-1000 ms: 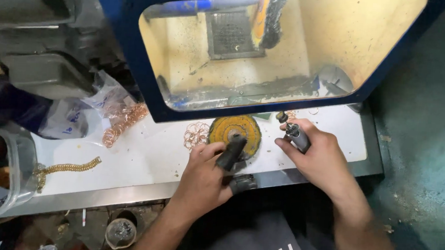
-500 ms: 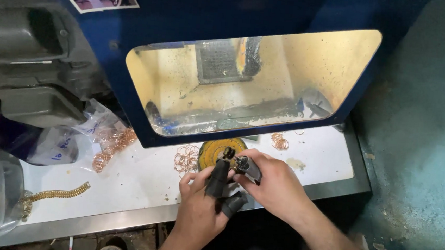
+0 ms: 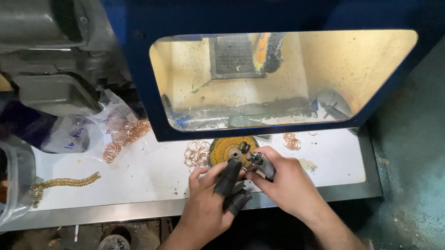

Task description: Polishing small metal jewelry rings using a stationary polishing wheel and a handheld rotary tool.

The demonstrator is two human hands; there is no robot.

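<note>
Left hand point(image 3: 207, 207), low and just left of centre in the frame, is seen with dark rubber guards on several fingers; its guarded forefinger is raised against a small dark, knurled metal part point(image 3: 246, 155), which is pinched from the other side by the right hand point(image 3: 286, 184). Both hands are closed narrowly on this one piece, held just above the front edge of a white work shelf point(image 3: 146, 174).

Starting from the far left of the frame, a clear plastic container point(image 3: 6, 188) is seen at the shelf's end, with a flat gold-coloured chain bracelet point(image 3: 67, 182) laid beside it. Further right, a heap of thin copper-coloured rings point(image 3: 125, 136) spills from a clear plastic bag point(image 3: 83, 131). A smaller cluster of loose rings point(image 3: 197, 153) lies just left of a round yellow polishing disc point(image 3: 226, 143), which sits directly behind the hands. At centre and upper right, a blue cabinet point(image 3: 147, 83) with a lit, yellow-stained window is seen. A few more rings point(image 3: 291, 141) lie below the window, right of the hands.

Judging by the layout, the work appears to be at a stage of handling or fitting the small part at the disc. Most rings lie in heaps, apparently not yet taken up; whether any have been finished cannot be told.
</note>
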